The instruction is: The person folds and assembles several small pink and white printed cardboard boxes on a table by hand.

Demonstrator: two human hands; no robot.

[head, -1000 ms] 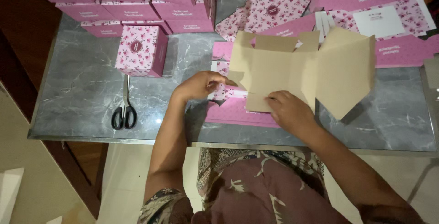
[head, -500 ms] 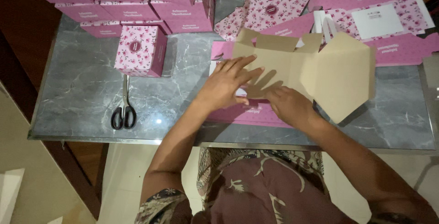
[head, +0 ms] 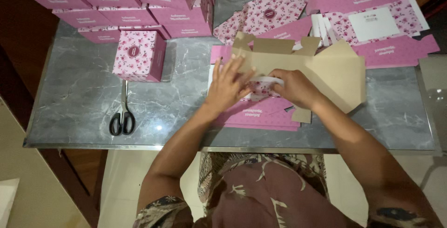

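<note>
The left hand [head: 226, 86] lies open, flat on the unfolded box blank [head: 298, 67]; the right hand [head: 294, 87] pinches its flap. Uneven pressure could skew the crease.

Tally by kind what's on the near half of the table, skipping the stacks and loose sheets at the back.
scissors: 1
floral box, folded up and standing alone: 1
brown-backed box blank, partly folded: 1
pile of flat pink blanks beneath it: 1 (sheets too tightly stacked to count)
Total: 4
</note>
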